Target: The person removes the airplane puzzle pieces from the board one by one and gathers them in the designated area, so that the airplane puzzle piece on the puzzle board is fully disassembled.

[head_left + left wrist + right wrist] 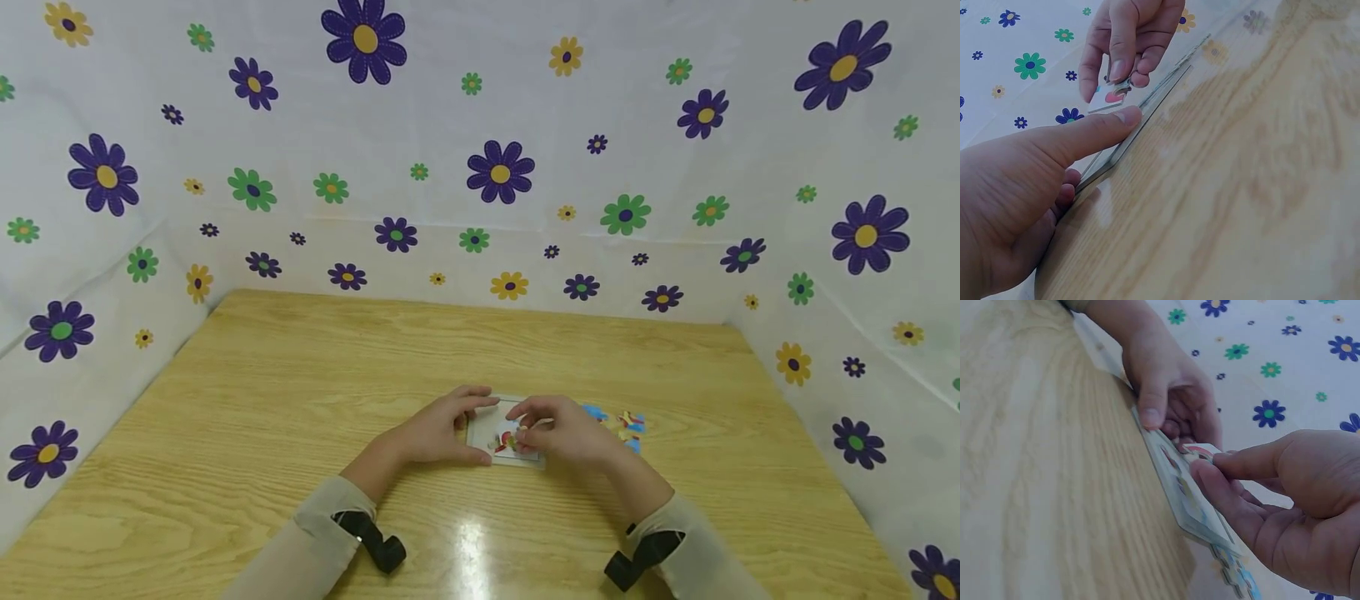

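A small pale puzzle board [483, 421] lies flat on the table, with a coloured picture on part of its surface. My left hand [435, 429] holds its left side, thumb on the near edge and fingers toward the far edge. My right hand [570, 429] is over the board's right part. Between its thumb and fingers it pinches a small puzzle piece [1107, 100], white with red on it. In the right wrist view the piece [1205, 449] is tilted above the board, close to the left fingers. Whether it touches the board I cannot tell.
Several loose puzzle pieces [632, 421], blue, yellow and red, lie on the table to the right of the board, partly behind my right hand. The wooden table [300, 358] is bounded at the back and sides by a white flowered cloth [435, 125].
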{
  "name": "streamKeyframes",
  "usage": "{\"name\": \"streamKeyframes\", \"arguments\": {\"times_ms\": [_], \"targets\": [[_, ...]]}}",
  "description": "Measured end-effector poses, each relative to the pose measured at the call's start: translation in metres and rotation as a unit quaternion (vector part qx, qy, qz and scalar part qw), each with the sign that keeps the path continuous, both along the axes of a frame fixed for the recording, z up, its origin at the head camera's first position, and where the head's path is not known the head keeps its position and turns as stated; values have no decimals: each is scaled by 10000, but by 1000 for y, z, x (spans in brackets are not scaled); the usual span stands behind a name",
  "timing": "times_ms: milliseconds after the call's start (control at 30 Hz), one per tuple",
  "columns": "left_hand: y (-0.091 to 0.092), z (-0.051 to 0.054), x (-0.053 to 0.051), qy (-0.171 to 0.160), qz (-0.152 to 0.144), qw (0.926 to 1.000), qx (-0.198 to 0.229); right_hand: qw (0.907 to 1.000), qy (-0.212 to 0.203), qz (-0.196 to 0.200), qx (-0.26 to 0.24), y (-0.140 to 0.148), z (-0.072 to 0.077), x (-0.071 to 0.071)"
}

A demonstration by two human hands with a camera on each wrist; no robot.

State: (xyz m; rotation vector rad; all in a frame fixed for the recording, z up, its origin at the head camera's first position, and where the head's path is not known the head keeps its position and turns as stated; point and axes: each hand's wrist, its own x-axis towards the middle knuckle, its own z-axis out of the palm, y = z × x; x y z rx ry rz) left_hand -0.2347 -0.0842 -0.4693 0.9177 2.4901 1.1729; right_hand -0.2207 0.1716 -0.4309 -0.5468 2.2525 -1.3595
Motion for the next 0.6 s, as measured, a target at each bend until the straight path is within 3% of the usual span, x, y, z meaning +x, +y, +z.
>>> {"name": "streamKeyframes", "arguments": {"times_ms": [100, 267, 333, 600], "targets": [[1, 2, 0, -39, 10, 10000, 26, 9998, -177, 44, 62, 9, 2, -5], [1, 3, 2, -80, 33, 10000, 30, 9928, -1116, -66, -428, 23, -2, -14], [2, 3, 2, -97, 42, 9999, 36, 9900, -1314, -114, -491, 28, -3, -17], [2, 1, 1, -111, 33, 9999, 80, 9934, -1142, 38, -130, 46, 2, -23]]}}
